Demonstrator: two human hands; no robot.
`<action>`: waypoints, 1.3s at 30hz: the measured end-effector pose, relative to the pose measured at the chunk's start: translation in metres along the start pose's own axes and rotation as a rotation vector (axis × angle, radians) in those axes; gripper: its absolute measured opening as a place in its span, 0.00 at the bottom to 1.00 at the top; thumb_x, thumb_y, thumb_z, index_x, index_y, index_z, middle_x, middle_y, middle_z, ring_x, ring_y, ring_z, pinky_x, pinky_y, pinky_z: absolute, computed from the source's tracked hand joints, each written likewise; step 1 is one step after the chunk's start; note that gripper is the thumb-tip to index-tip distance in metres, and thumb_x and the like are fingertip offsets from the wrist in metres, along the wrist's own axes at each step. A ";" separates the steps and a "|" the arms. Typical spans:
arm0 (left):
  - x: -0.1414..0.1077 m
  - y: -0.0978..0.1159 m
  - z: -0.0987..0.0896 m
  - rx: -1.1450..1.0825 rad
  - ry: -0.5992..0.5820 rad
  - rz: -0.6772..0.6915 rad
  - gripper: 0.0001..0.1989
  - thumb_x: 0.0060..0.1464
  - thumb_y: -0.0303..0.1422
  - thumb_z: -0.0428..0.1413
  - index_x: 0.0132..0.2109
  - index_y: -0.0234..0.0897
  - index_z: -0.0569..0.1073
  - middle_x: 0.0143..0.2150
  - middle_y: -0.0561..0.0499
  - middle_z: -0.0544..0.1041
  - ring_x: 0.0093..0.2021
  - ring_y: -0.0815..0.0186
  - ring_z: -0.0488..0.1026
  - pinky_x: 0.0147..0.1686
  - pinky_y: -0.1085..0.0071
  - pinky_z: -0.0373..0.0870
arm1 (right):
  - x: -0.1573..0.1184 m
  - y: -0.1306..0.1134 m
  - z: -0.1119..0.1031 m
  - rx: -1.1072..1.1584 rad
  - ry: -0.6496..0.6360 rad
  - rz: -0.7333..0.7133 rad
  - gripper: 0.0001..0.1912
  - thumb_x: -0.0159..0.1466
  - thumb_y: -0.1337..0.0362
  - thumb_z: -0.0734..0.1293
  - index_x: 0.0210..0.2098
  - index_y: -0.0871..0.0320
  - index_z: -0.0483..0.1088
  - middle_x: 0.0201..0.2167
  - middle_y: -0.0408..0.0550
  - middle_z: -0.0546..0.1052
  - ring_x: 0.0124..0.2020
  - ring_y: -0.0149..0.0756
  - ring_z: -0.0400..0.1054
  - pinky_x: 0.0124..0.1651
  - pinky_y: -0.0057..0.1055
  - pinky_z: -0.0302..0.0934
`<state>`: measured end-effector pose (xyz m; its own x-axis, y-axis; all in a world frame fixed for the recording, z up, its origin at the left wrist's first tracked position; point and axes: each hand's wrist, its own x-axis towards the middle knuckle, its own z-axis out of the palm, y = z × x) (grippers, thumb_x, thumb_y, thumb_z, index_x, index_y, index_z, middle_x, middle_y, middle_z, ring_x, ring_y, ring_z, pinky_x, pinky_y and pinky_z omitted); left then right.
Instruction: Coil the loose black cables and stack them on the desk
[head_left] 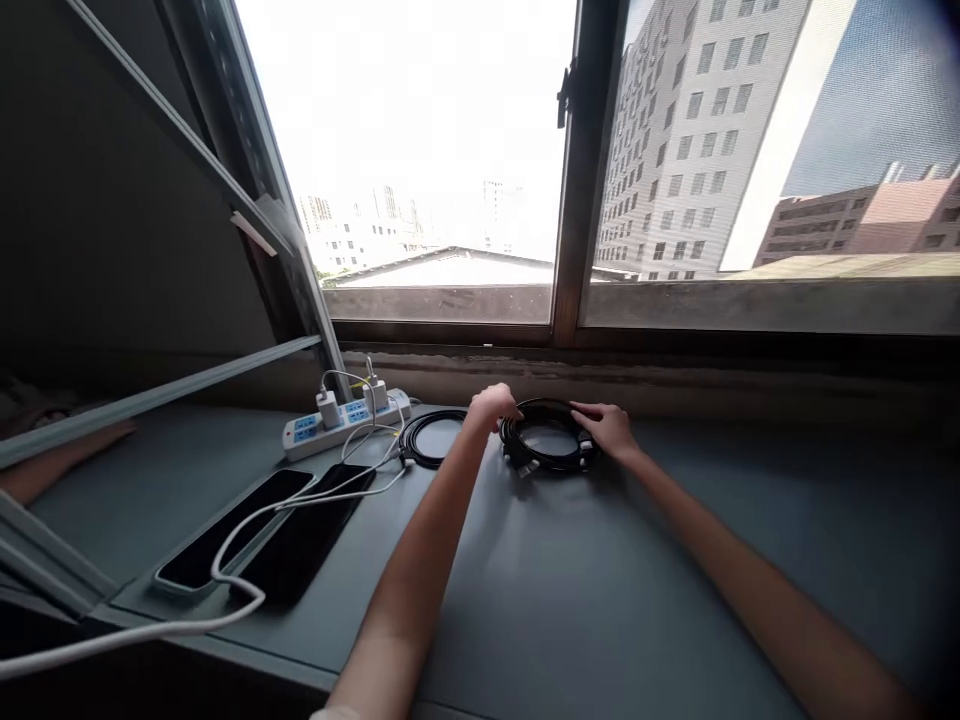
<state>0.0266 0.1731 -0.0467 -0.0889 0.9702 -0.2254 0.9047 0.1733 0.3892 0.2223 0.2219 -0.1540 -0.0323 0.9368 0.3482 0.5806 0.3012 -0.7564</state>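
A coiled black cable [551,462] with connector ends lies at the back of the grey tabletop, below the window. My left hand [491,405] is at the coil's left edge, its fingers curled down onto it. On the opposite side my right hand [611,430] grips the coil's right rim, thumb and fingers around the cable near a connector. Left of my left hand, a second black cable coil [411,452] rests flat, partly hidden by my forearm.
A white power strip [319,440] with two plugged-in chargers stands at the back left. In front of it lie two dark phones [247,525] [307,550], crossed by white charging cables [225,555]. A metal frame [161,385] borders the left side; another person's arm [67,465] shows beyond it.
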 end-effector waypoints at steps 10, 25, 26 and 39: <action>-0.003 -0.015 -0.026 -0.130 0.135 0.033 0.18 0.51 0.43 0.55 0.44 0.35 0.72 0.44 0.45 0.76 0.28 0.64 0.76 0.31 0.72 0.72 | 0.001 0.008 0.006 0.407 0.021 0.109 0.06 0.60 0.70 0.67 0.38 0.62 0.74 0.35 0.47 0.77 0.37 0.34 0.71 0.43 0.35 0.66; 0.004 -0.028 -0.030 -0.165 0.165 -0.013 0.17 0.54 0.44 0.51 0.44 0.36 0.71 0.37 0.48 0.78 0.24 0.69 0.74 0.30 0.74 0.71 | 0.006 0.038 -0.014 0.865 0.182 0.399 0.10 0.67 0.61 0.62 0.39 0.63 0.67 0.25 0.40 0.67 0.18 0.22 0.58 0.19 0.19 0.56; 0.003 -0.028 -0.031 -0.158 0.166 -0.016 0.17 0.54 0.43 0.51 0.43 0.36 0.71 0.36 0.48 0.78 0.23 0.69 0.74 0.29 0.74 0.71 | 0.007 0.039 -0.016 0.914 0.171 0.406 0.10 0.67 0.61 0.61 0.39 0.63 0.66 0.24 0.39 0.66 0.17 0.22 0.57 0.18 0.19 0.55; -0.027 0.054 0.020 0.163 0.287 0.307 0.18 0.57 0.43 0.46 0.39 0.38 0.75 0.44 0.44 0.76 0.47 0.56 0.71 0.45 0.66 0.66 | 0.003 0.046 -0.048 1.354 0.137 0.384 0.14 0.68 0.58 0.59 0.32 0.62 0.65 0.23 0.39 0.65 0.18 0.22 0.56 0.19 0.19 0.55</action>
<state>0.0866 0.1533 -0.0376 0.1024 0.9842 0.1445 0.9589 -0.1363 0.2487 0.2879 0.2299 -0.1617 0.0702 0.9975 -0.0072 -0.6861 0.0431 -0.7262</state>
